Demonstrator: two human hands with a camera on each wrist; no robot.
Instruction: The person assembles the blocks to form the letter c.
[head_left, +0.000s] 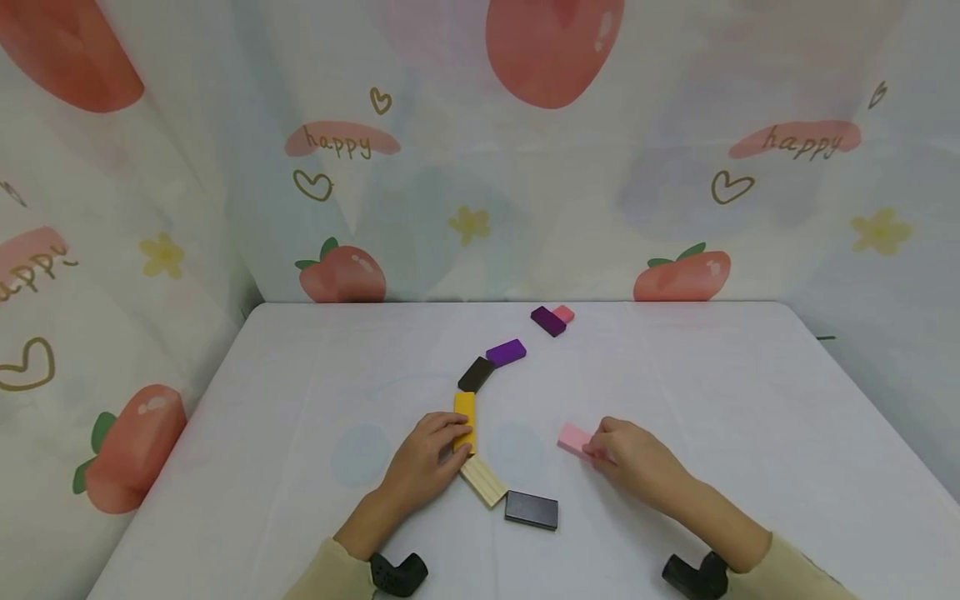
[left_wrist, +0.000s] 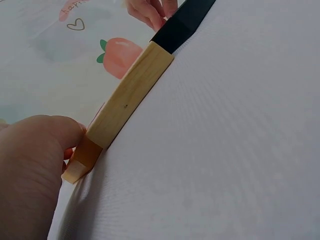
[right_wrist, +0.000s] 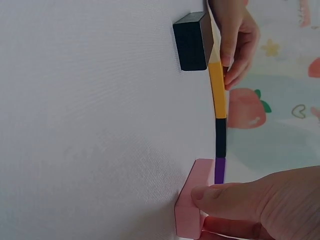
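Fingers and thumb of my left hand (head_left: pixel 427 456) rest around the yellow block (head_left: pixel 465 403), which lies flat in a curved row. In the left wrist view, the thumb sits at its end beside the pale wood block (left_wrist: pixel 131 96). Its neighbours in the row are a dark grey block (head_left: pixel 532 511) on the near side, then a black block (head_left: pixel 476 375) and a purple block (head_left: pixel 506 352) on the far side. To the right of the row, my right hand (head_left: pixel 639 460) pinches a pink block (head_left: pixel 573 439) between thumb and fingers, low at the tabletop.
Toward the back of the white table (head_left: pixel 675 375), a dark purple block (head_left: pixel 547 322) touches a coral block (head_left: pixel 565 313). A printed cloth (head_left: pixel 562 192) hangs behind the far edge. Black devices (head_left: pixel 400 575) are worn at both wrists.
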